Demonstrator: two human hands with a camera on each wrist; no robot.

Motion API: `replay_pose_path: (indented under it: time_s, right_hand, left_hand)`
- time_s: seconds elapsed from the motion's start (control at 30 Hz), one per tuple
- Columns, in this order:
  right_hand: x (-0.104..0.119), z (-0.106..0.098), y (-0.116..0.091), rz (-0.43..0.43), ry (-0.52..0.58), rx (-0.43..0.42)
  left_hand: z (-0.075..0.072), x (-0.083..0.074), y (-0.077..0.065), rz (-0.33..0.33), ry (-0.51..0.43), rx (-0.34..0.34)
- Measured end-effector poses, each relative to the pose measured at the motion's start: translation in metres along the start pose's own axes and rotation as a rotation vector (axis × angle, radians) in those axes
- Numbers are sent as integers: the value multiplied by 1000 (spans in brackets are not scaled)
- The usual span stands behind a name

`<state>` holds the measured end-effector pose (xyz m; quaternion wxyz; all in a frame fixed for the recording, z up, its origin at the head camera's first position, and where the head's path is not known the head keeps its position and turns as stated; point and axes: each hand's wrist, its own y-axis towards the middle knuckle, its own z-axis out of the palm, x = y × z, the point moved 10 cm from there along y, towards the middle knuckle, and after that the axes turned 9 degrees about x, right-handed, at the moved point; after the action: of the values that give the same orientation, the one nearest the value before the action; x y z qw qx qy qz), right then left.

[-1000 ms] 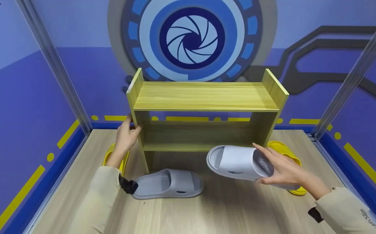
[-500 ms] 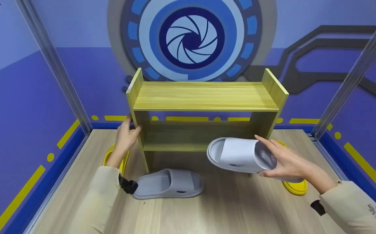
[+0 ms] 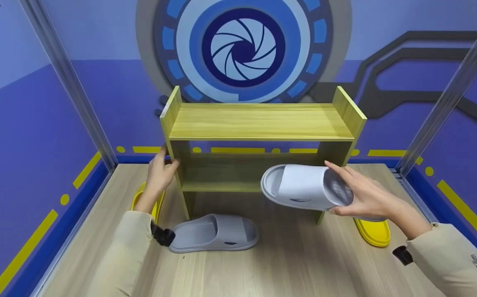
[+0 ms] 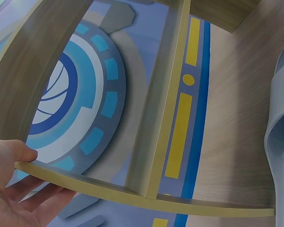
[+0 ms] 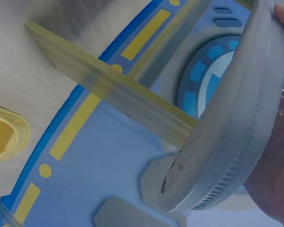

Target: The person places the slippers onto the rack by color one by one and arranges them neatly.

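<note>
A small wooden shelf (image 3: 261, 121) with raised side panels stands in the middle. My left hand (image 3: 162, 173) grips its left panel, the thumb on the inner face and the fingers outside, as the left wrist view also shows. In my right hand (image 3: 366, 192) a light grey slipper (image 3: 302, 181) is held by its heel end, toe pointing left. It hovers in front of the shelf's right part, level with the lower board (image 3: 222, 173). Another grey slipper (image 3: 232, 233) lies on the floor before the shelf, its toe to the right.
Yellow footwear (image 3: 372, 232) sits on the wooden floor right of the shelf, partly behind the right hand. Another yellow piece (image 3: 156, 206) lies at the left, mostly behind the left forearm. A patterned blue wall (image 3: 110, 95) rises behind, with metal posts at both corners.
My right hand has lifted the slipper upward, from below the lower board's edge to in front of it. The left hand, the shelf and the slipper on the floor stay put.
</note>
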<state>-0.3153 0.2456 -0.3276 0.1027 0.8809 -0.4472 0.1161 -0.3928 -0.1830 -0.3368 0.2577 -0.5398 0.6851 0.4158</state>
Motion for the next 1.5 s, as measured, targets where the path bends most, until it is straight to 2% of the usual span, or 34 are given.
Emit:
replay_pose_path:
  time_s: [0.27,0.7,0.93,1.2,1.5]
  right_hand:
    - [4,-10,2,21,-6,-7]
    - [15,-28,4,-21,4,-40]
    - [22,-42,6,-48,-54,-69]
    - [31,-58,8,-77,-47,-108]
    - [38,-65,9,-120,-24,-108]
  left_hand:
    - [-1,0,0,-4,18,-19]
    - [-1,-3,0,-2,18,4]
    - [-1,-2,0,-12,21,9]
    - [-1,-2,0,-6,8,2]
    - [-1,0,0,-10,13,-14]
